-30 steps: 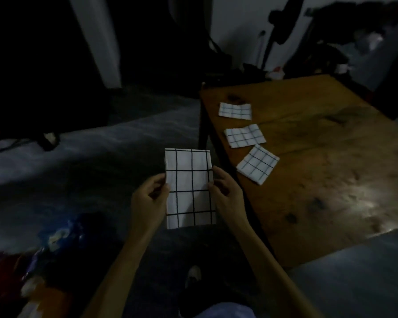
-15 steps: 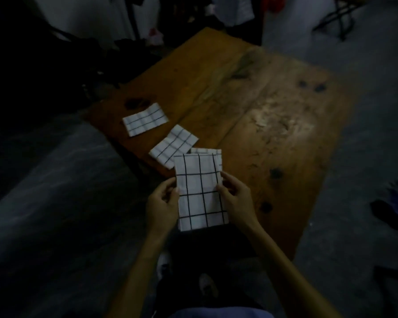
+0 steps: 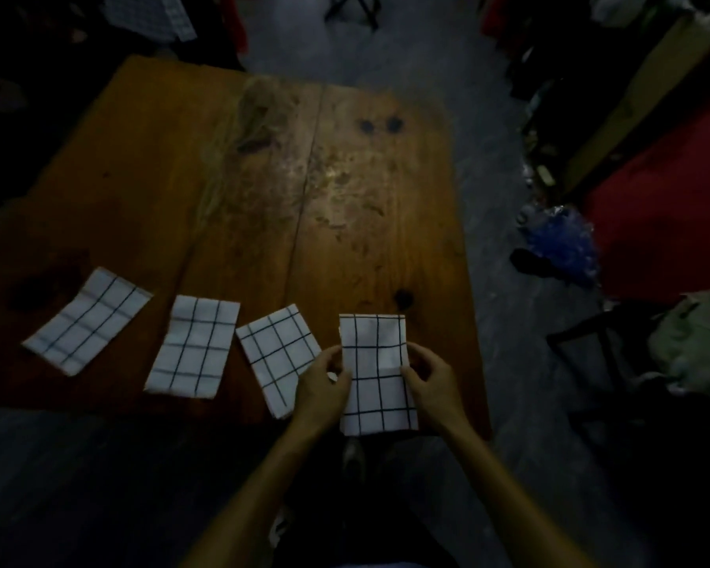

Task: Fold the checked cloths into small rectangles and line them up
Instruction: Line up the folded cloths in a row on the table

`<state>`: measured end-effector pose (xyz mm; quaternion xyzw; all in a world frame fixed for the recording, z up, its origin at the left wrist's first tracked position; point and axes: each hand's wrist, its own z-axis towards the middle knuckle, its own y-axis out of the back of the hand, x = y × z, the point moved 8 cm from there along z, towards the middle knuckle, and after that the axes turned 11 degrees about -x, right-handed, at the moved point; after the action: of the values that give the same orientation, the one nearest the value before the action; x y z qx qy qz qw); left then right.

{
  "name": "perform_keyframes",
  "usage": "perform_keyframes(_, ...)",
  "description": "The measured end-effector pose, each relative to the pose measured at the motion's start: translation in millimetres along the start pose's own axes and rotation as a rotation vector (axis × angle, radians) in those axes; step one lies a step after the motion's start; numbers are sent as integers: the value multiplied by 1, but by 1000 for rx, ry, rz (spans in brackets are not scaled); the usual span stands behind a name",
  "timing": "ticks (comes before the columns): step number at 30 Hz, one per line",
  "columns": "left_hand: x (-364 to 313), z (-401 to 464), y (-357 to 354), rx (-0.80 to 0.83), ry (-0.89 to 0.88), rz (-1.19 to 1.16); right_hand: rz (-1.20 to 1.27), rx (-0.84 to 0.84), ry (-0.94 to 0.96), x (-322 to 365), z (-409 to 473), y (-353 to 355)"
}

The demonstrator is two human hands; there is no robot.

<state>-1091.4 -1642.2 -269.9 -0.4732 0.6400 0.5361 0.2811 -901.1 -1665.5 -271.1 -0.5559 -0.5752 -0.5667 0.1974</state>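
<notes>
Where left hand (image 3: 322, 389) overlaps, cloth (image 3: 279, 354) hides.

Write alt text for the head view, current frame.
Both hands, left and right, pinch the side edges of a folded checked cloth at the near edge of a wooden table. Three folded cloths lie in a row to its left. The room is dim.
</notes>
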Motion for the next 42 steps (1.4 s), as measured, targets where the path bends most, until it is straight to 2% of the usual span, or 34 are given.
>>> perform_keyframes(5,5,46,-31,42,23,97,7,-23,-60,-20,52,0)
perform_keyframes(8,13,72,-42,22,75,173,-162,-12,-66,-31,82,-1)
perform_keyframes(10,20,82,-45,-27,130,206,-360,-17,-5,-38,93,1)
perform_keyframes(12,23,87,-49,-62,146,202,-439,-37,88,-38,99,0)
perform_keyframes(17,17,90,-66,-48,105,192,-465,-10,138,-42,96,-19)
perform_keyframes(24,11,90,-72,-31,80,180,-546,-69,188,-41,85,-21)
perform_keyframes(26,12,87,-62,-58,91,176,-561,-82,248,-36,86,-17)
perform_keyframes(29,22,78,-24,-227,131,155,-520,-94,388,-18,83,-23)
perform_keyframes(33,59,56,38,-466,343,84,-466,78,473,14,62,-83)
perform_keyframes(37,90,49,62,-472,494,91,-444,216,447,31,42,-147)
perform_keyframes(42,95,57,62,-413,489,6,-493,186,388,32,37,-170)
